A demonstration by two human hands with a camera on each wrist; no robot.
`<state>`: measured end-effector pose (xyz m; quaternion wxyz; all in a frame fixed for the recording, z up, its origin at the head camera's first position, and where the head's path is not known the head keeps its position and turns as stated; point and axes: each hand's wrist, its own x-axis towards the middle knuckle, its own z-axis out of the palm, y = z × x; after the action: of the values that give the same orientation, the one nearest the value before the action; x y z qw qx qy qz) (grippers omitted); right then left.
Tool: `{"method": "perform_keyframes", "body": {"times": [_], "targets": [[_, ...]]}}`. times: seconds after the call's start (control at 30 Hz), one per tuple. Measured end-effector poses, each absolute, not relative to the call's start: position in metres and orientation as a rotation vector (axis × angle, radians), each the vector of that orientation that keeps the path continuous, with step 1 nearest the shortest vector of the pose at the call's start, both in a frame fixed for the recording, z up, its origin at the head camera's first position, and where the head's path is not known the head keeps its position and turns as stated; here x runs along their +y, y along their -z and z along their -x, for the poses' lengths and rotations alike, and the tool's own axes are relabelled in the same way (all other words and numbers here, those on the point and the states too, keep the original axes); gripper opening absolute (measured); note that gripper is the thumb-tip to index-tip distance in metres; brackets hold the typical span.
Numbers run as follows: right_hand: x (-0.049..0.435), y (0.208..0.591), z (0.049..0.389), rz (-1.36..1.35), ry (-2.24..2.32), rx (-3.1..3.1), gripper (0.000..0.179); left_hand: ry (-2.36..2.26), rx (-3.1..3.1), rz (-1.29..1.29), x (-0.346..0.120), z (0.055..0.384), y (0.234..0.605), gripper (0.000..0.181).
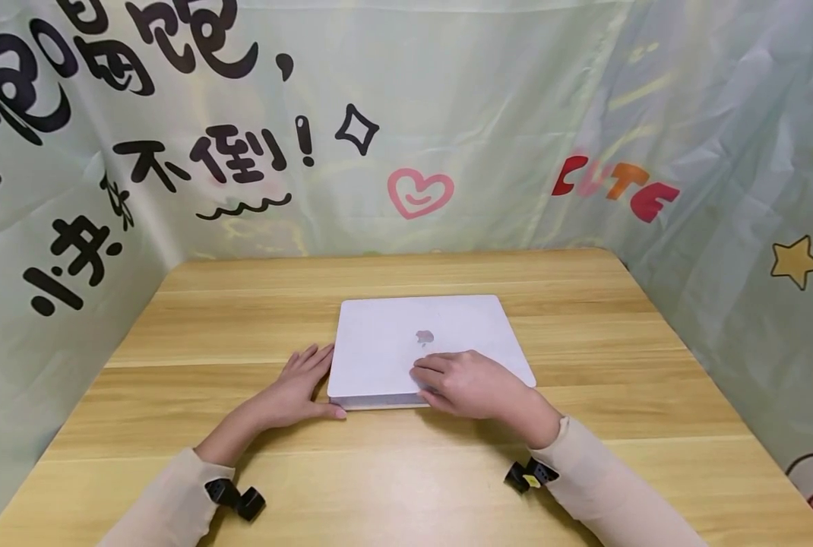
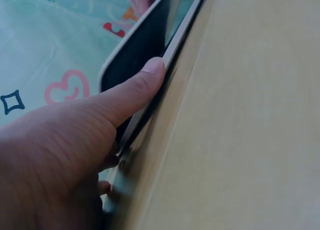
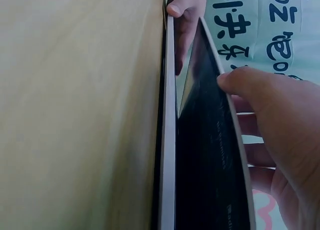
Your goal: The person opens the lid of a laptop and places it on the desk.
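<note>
Head cam: silver MacBook sitting mid-table on a wooden tabletop, lid raised just a crack at the front. Left hand is spread wide around the near left corner, fingers pretty straight along the side. Right hand is on the lid's front edge, Apple logo just beyond it.

Left wrist cam: thumb's pressing the front edge of the base, dark screen tilted above it.

Right wrist cam: that hand's got the lid pinched, thumb on the rim, fingers behind. Printed cloth backdrop past it.
</note>
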<state>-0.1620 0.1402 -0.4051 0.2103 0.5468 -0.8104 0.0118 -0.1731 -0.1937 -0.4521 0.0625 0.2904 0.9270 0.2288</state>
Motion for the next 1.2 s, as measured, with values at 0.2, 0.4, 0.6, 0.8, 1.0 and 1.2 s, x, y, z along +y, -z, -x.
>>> {"method": "perform_keyframes", "body": {"times": [0.2, 0.4, 0.6, 0.8, 1.0, 1.2], "targets": [[0.1422, 0.4049, 0.164, -1.495, -0.014, -2.218, 0.024, -0.688, 2.802, -0.88, -0.1938, 0.1733, 0.4517, 0.114], [0.1419, 0.4032, 0.1632, -1.451, -0.022, -2.208, 0.027, -0.689, 2.804, -0.882, -0.1941, 0.1735, 0.4526, 0.113], [0.1423, 0.4026, 0.1636, -1.41, -0.031, -2.186, 0.03, -0.707, 2.799, -0.89, -0.1937, 0.1741, 0.4526, 0.111], [0.1409, 0.4006, 0.1637, -1.327, 0.011, -2.12, 0.026, -0.721, 2.798, -0.891, -0.194, 0.1743, 0.4531, 0.112], [0.1409, 0.3978, 0.1633, -1.25, 0.008, -2.106, 0.027, -0.729, 2.804, -0.899, -0.1932, 0.1738, 0.4519, 0.107], [0.1401, 0.3959, 0.1633, -1.188, -0.016, -2.093, 0.03, -0.701, 2.812, -0.883, -0.1932, 0.1735, 0.4526, 0.105]]}}
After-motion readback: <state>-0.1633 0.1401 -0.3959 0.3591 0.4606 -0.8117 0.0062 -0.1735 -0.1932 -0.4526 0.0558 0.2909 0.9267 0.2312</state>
